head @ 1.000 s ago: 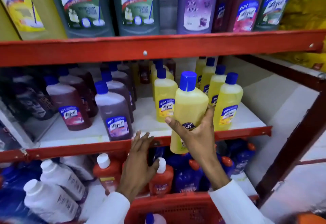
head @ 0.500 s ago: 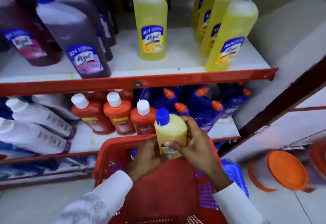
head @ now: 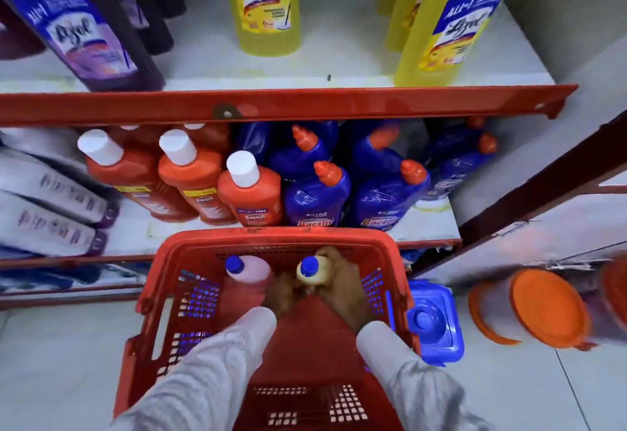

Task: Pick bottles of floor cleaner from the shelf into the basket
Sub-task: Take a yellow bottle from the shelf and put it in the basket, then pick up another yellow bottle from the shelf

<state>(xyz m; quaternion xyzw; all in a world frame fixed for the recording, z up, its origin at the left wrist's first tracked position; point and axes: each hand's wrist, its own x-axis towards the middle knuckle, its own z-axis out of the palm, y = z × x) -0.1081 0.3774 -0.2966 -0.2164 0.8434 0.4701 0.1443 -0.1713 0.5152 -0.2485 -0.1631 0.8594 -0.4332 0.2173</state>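
Seen from above: a red basket (head: 159, 262) on the floor in front of the shelf (head: 288, 105), both hands lowered inside it. Right hand (head: 342, 290) closed around a yellow bottle (head: 314, 273) with a blue cap, upright, at the far side of the basket, close to the far wall. Left hand (head: 280, 291) just beside, at the left of the same bottle; fingers hidden behind the sleeve and the bottle, so cannot tell if gripping or only touching. Both arms in pale grey sleeves (head: 217, 362), entering from the near edge.

To the left of the yellow bottle, also in the basket, a pink bottle (head: 251, 273) with a blue cap, upright, near the left hand.

On the upper shelf board: 1 yellow Lizol bottle (head: 268, 6) in the middle, another yellow one (head: 451, 23) at the right front edge with more behind it, and dark purple Lizol bottles (head: 84, 30) at the left.

On the lower shelf: 3 orange bottles (head: 251, 200) with white caps, blue bottles (head: 317, 196) with orange spouts at their right, white bottles (head: 44, 203) lying on their sides at the far left.

On the floor, right of the basket: a blue container (head: 434, 325) touching the basket side, and orange lids (head: 543, 306) farther right, blurred.
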